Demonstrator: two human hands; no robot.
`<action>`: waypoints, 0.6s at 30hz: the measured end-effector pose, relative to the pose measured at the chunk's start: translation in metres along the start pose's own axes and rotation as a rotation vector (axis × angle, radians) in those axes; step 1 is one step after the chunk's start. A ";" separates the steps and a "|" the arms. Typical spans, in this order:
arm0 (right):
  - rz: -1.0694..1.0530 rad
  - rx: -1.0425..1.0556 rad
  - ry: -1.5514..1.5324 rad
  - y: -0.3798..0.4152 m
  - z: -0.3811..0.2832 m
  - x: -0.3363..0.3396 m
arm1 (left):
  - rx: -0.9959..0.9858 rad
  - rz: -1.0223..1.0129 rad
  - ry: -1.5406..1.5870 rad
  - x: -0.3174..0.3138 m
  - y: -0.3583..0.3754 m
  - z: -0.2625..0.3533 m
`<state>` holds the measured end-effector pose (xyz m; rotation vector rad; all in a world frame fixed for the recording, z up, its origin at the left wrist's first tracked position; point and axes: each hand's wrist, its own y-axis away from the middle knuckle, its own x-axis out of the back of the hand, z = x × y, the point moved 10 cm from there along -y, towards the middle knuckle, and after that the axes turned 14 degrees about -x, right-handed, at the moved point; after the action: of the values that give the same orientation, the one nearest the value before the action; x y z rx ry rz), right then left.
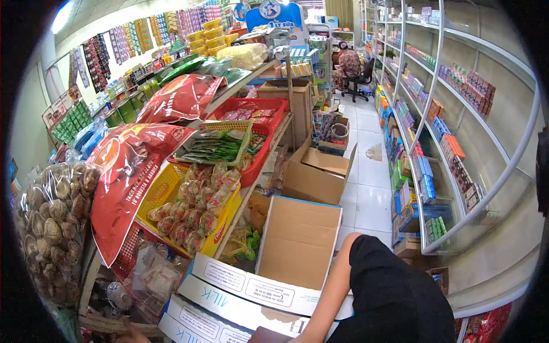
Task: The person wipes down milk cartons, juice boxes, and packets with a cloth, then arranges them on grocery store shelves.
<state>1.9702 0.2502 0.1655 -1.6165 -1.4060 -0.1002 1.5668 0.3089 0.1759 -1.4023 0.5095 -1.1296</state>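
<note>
Cartons marked MILK, btm centre, R forearm over their right end.
Forearm's bare below a black sleeve; R hand's cut off at btm edge, so can't tell if it's gripping. L hand only partly shows at btm left, dim, near a low shelf edge; can't tell its grip either. Brown cardboard panel sits just beyond the white carton sides. Up-left of that, yellow basket w/ wrapped packs, then a big red bag.
</note>
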 end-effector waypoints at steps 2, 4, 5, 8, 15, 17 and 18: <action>0.060 0.029 0.072 -0.009 0.007 0.021 | 0.037 0.024 -0.096 0.012 -0.002 0.017; 0.040 -0.086 0.218 -0.018 0.047 0.021 | 0.065 0.049 -0.156 0.030 0.010 0.046; 0.028 -0.140 0.287 -0.024 0.071 0.020 | 0.034 0.086 -0.050 0.036 0.021 0.066; 0.057 -0.350 0.415 -0.048 0.150 0.040 | -0.204 0.038 0.132 0.041 0.034 0.130; 0.206 -0.754 0.577 -0.090 0.263 0.063 | -0.026 -0.708 0.487 -0.052 0.083 0.119; 0.147 -0.886 0.600 -0.089 0.276 0.058 | -0.005 -0.800 0.507 -0.053 0.083 0.129; 0.132 -0.886 0.597 -0.089 0.273 0.055 | -0.007 -0.791 0.495 -0.053 0.084 0.126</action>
<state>1.7822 0.4649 0.1035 -2.1124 -0.7963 -1.1596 1.6766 0.4002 0.1025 -1.3560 0.2907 -2.1429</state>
